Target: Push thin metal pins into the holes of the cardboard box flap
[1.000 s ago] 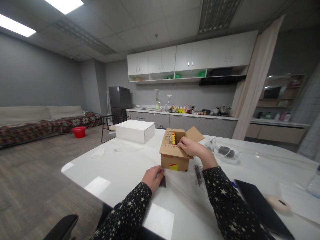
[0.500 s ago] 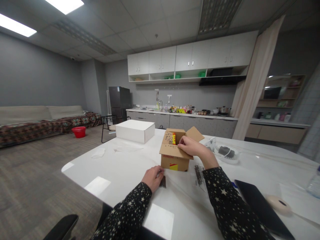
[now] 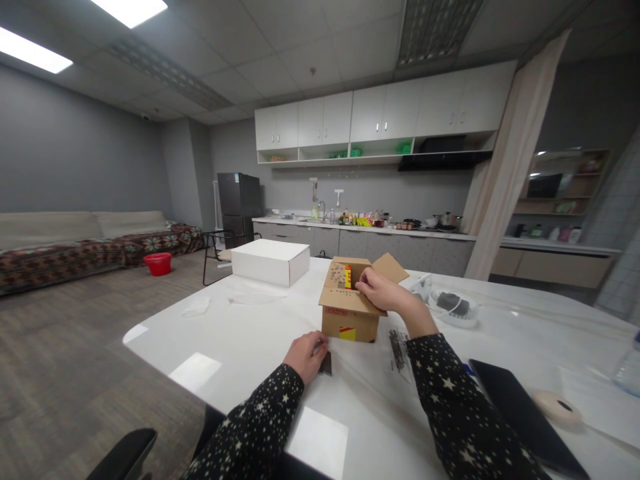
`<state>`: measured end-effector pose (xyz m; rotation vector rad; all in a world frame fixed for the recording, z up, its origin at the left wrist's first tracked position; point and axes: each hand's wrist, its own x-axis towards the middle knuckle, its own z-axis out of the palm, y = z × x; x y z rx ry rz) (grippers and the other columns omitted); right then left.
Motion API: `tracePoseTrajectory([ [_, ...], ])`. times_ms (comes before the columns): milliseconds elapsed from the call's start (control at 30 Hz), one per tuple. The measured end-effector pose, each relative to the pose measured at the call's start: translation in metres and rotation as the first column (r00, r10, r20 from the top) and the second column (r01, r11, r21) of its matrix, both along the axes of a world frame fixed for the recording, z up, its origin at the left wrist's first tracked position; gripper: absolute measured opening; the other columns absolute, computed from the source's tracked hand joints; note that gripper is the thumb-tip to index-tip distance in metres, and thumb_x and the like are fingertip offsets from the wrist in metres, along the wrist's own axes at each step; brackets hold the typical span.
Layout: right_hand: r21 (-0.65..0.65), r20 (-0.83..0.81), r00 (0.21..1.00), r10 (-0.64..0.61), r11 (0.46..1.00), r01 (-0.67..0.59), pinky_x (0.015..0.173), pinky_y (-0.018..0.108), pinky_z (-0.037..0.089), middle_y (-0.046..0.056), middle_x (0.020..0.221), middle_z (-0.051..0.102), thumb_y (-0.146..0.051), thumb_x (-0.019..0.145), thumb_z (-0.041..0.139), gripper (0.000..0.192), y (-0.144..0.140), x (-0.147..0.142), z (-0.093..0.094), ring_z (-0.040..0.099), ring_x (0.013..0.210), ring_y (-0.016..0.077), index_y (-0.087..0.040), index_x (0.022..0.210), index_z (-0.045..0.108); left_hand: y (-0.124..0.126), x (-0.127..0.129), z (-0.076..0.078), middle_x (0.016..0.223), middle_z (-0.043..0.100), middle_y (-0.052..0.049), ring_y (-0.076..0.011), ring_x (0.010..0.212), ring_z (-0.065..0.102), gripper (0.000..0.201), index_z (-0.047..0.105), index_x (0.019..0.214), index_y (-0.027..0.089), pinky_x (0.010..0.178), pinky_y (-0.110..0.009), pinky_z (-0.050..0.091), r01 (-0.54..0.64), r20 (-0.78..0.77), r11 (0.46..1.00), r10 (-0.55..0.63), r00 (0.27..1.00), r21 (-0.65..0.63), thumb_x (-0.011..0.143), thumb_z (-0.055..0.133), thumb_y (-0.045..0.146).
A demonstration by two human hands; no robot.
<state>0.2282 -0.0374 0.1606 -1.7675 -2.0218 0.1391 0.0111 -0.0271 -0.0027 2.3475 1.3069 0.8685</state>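
Note:
A small brown cardboard box [image 3: 350,325] with yellow and red tape stands on the white table, flaps open. My right hand [image 3: 383,291] reaches over its near flap from the right, with curled fingers at the opening; whatever they hold is hidden. My left hand [image 3: 306,355] rests on the table by the box's front left corner, fingers bent and drawn together. Several thin dark sticks [image 3: 327,364] lie at its fingertips, partly covered by the hand. To the right of the box is a clear bag of similar dark sticks [image 3: 399,350], near my right sleeve.
A white box [image 3: 270,262] stands at the back left of the table [image 3: 240,347], near crumpled clear plastic [image 3: 197,307]. On the right are a white dish with a grey item [image 3: 454,307], a black tablet-like slab [image 3: 520,407], a beige mouse [image 3: 557,408] and a bottle [image 3: 627,370].
My right hand has lifted very slightly at the box opening, its fingers shifting a little. My left hand and the box stay where they were.

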Motion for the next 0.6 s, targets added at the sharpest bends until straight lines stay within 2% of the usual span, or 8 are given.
tracePoseTrajectory([
  [100,-0.009,0.01,1.0,0.017,1.0,-0.016,0.068,0.027,0.038,0.008,0.094,0.065,-0.032,0.091,0.047,0.014,0.0012,0.001,-0.0004,0.059,0.086,0.0194,-0.019,0.087,0.051,0.0002,-0.0004,-0.0008,0.094,0.068,-0.005,-0.0183,0.091,0.061,0.018,0.062,0.093,0.02,0.083,-0.029,0.043,0.001,0.004,1.0,-0.001,1.0,0.002,0.085,0.046,0.02],
  [267,-0.003,0.021,0.998,0.054,0.999,-0.054,0.068,0.026,0.038,0.008,0.095,0.065,-0.023,0.086,0.05,0.008,0.0009,0.0028,0.0006,0.058,0.086,0.0187,-0.018,0.087,0.056,0.0016,-0.0004,-0.0022,0.094,0.068,-0.005,-0.0184,0.091,0.061,0.018,0.062,0.093,0.02,0.083,-0.029,0.043,0.002,0.0,1.0,-0.002,1.0,0.005,0.086,0.046,0.02],
  [400,0.02,0.014,0.998,0.065,0.998,-0.065,0.07,0.026,0.038,0.007,0.095,0.065,-0.023,0.087,0.05,0.007,0.0011,0.0032,0.0004,0.058,0.087,0.0182,-0.018,0.085,0.055,0.0022,-0.0003,-0.0029,0.095,0.068,-0.004,-0.0179,0.092,0.06,0.018,0.062,0.094,0.02,0.083,-0.028,0.044,0.007,0.002,1.0,-0.007,1.0,0.007,0.086,0.046,0.021],
  [600,0.038,-0.015,1.0,0.011,0.999,-0.01,0.071,0.027,0.039,0.008,0.097,0.064,-0.027,0.092,0.043,0.011,0.003,0.0015,-0.0007,0.058,0.088,0.019,-0.019,0.088,0.049,-0.0002,0.0,0.0001,0.095,0.068,-0.004,-0.018,0.092,0.06,0.019,0.062,0.094,0.021,0.084,-0.029,0.044,-0.006,-0.007,1.0,0.006,1.0,-0.006,0.085,0.046,0.02],
])
